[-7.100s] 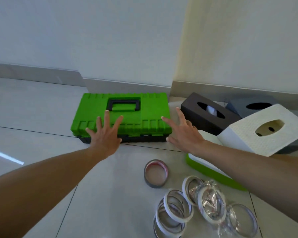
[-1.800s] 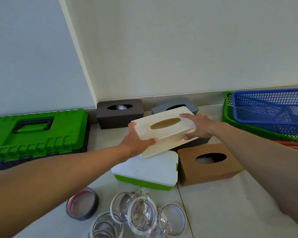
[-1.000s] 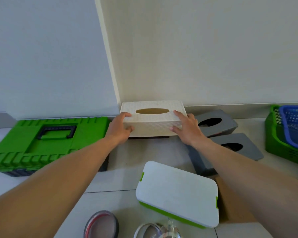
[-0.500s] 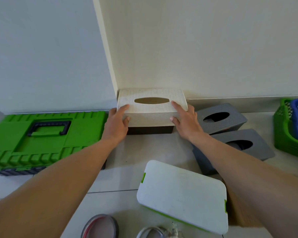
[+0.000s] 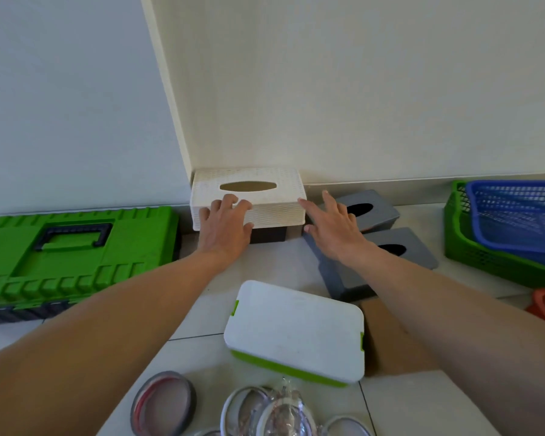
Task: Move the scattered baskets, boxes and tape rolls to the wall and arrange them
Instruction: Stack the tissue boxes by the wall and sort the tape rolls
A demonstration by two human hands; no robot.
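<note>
A pale tiled floor (image 5: 280,265) meets a white wall (image 5: 359,89) at a corner. The white tissue box (image 5: 274,212) sits there, stacked on a dark brown box (image 5: 269,235), its back against the wall. The left hand (image 5: 225,229) rests on its front top edge, fingers loosely bent and not clamped round it. The right hand (image 5: 334,229) is spread wide and holds nothing; its forefinger is at the box's right corner, and I cannot tell whether it touches.

A green toolbox (image 5: 76,247) lies along the wall just left of the stack. Two grey tissue boxes (image 5: 375,212) lie tilted to the right, near a green basket (image 5: 485,262) holding a blue basket (image 5: 516,215). Nearer the camera are a white-lidded green box (image 5: 296,328), a brown box (image 5: 387,338) and several tape rolls (image 5: 164,407).
</note>
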